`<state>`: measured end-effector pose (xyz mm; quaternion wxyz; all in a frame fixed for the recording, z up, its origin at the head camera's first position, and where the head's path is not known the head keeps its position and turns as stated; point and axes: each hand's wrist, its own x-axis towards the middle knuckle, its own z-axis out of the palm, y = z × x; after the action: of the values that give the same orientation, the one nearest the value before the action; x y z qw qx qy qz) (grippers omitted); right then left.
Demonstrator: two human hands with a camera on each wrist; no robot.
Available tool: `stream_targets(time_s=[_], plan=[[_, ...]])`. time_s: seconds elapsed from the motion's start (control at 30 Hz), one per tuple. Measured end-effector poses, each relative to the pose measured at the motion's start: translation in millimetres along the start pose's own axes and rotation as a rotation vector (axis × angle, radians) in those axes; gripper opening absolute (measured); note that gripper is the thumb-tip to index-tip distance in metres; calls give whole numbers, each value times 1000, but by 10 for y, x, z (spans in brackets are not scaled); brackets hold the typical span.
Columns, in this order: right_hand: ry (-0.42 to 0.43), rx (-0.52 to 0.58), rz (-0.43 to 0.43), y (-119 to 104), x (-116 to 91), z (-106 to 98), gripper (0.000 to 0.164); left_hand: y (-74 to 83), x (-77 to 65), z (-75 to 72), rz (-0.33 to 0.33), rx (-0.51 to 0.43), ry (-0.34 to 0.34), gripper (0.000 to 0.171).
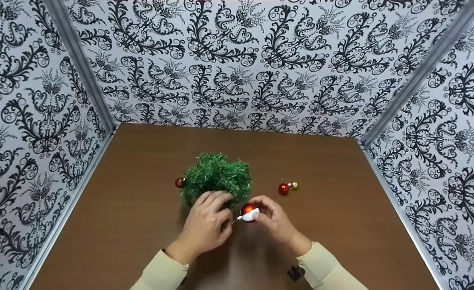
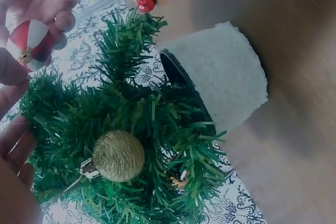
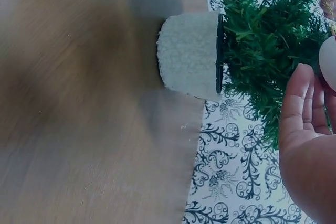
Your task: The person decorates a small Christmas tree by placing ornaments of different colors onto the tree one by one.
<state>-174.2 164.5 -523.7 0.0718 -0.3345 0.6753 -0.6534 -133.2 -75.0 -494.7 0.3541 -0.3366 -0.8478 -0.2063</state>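
A small artificial Christmas tree (image 1: 217,175) stands in a white fuzzy pot (image 2: 226,74). My right hand (image 1: 275,221) holds a red and white bauble (image 1: 248,210) between thumb and fingers, just right of the tree. The bauble's cap points left, and a gold string (image 1: 234,220) runs from it to my left hand (image 1: 209,219). The left thumb and forefinger pinch at that string; the exact contact is partly hidden. The other left fingers reach over the front branches. A gold bauble (image 2: 118,156) hangs on the tree, as does a dark red bauble (image 1: 180,182) at its left side.
On the brown table (image 1: 341,225), right of the tree, a red bauble (image 1: 284,189) lies beside a small gold bauble (image 1: 294,185). Patterned panels (image 1: 237,80) wall in the table at the back and both sides.
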Motion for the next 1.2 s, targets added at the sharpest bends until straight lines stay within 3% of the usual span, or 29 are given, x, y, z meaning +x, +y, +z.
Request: stream_targets(time_s=[0.2,0.3,0.5,0.6,0.73,0.97,1.2], plan=[[-52,-75,72,-19,25,63,31,14,24,-29,-14,-45,33,9],[-38,-133,68,-38,24,118,33,15,46,-20,-31,-56,41,8],[98,-442,-172,-213,52,300,26,2,49,11,-81,-67,58,7],[125,-560,-267,-233,76,364,23,1,44,25,-102,-82,81,7],[117,-586,-306,-146,108,389,20,8,51,21,-112,-108,104,7],[142,-548,-330,-109,145,403,11,-7,32,-32,-117,-86,71,9],[212,-685,-389,-87,158,401,2,-39,40,-63,-94,-21,67,9]])
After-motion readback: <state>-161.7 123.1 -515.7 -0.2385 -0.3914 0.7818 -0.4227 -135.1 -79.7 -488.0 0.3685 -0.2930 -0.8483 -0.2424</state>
